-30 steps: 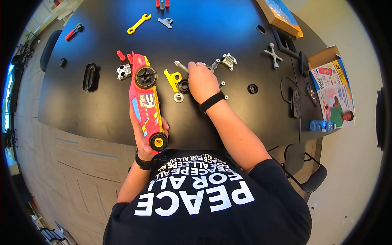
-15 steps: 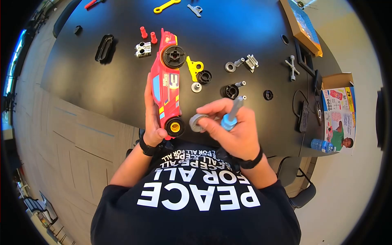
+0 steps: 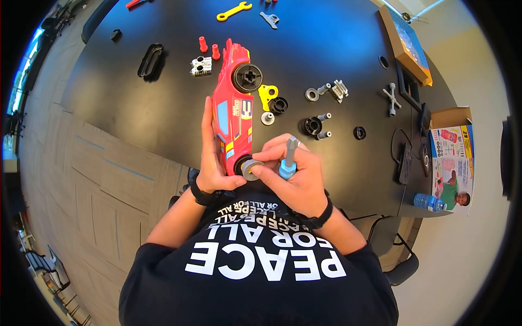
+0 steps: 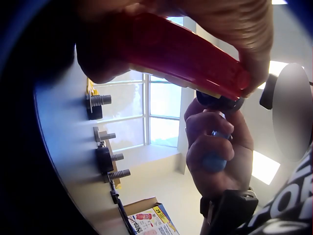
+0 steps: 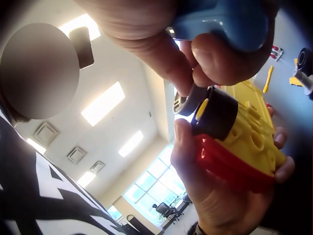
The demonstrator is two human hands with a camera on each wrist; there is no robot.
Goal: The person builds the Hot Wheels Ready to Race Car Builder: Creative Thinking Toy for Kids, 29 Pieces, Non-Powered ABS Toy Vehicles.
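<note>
In the head view a red toy car (image 3: 232, 117) stands on its side along my left hand (image 3: 211, 163), which grips its lower end. The yellow underside (image 5: 244, 125) shows in the right wrist view. My right hand (image 3: 299, 179) pinches a grey ring (image 3: 250, 170) between thumb and finger, against the car's lower black wheel (image 5: 222, 113). A blue-handled screwdriver (image 3: 288, 167) is also held in its curled fingers, shaft pointing up. The car's upper wheel (image 3: 247, 77) has a black hub. Right of the car lie a yellow bracket (image 3: 268, 96) and a black wheel part (image 3: 279, 105).
On the black table (image 3: 179, 114) are a chrome engine piece (image 3: 201, 66), red pegs (image 3: 203, 44), a black tray-like part (image 3: 150, 61), a yellow wrench (image 3: 234, 11) and a grey cross wrench (image 3: 392, 100). A water bottle (image 3: 429, 202) and a printed box (image 3: 452, 157) stand right.
My right hand came back from the parts on the table with the grey ring and screwdriver, then moved left to the lower wheel. My left hand keeps its grip on the car.
</note>
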